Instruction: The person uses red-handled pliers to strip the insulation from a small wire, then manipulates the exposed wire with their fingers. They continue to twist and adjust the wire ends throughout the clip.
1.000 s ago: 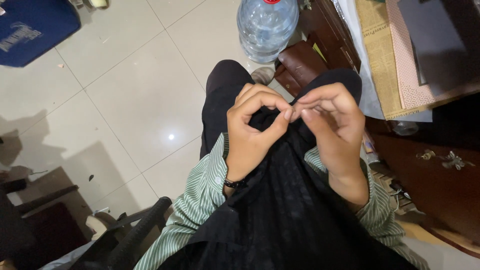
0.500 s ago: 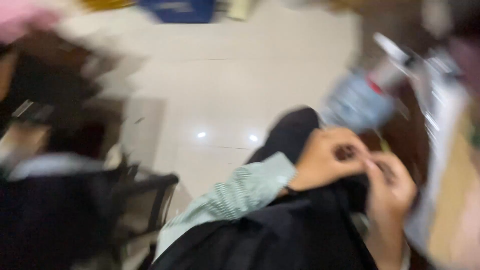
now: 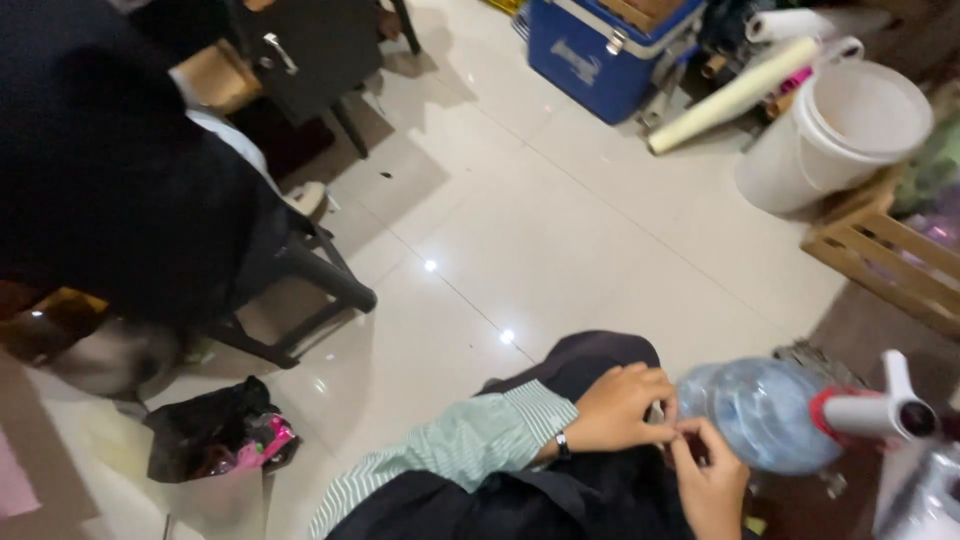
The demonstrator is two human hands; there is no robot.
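A black cloth (image 3: 560, 500) lies bunched on my lap at the bottom of the view. My left hand (image 3: 620, 408), with a green striped sleeve and a wrist watch, pinches the cloth's upper edge. My right hand (image 3: 712, 482) meets it from below, fingertips touching the same spot of cloth. Whether something small sits between the fingers is too fine to tell. A large clear-blue water bottle (image 3: 762, 415) with a red collar and white pump stands right beside both hands.
To the left, a black chair (image 3: 300, 270) is draped with a dark garment (image 3: 110, 170). A black bag with pink items (image 3: 215, 435) lies on the white tile floor. Further off are a blue cooler box (image 3: 600, 55), a white bucket (image 3: 840, 140), a rolled sheet (image 3: 735, 95) and a wooden crate (image 3: 890, 255).
The view has swung to the left, bringing the chair, cooler and bucket into sight. My hands now sit at the bottom right, still pinched together on the black cloth.
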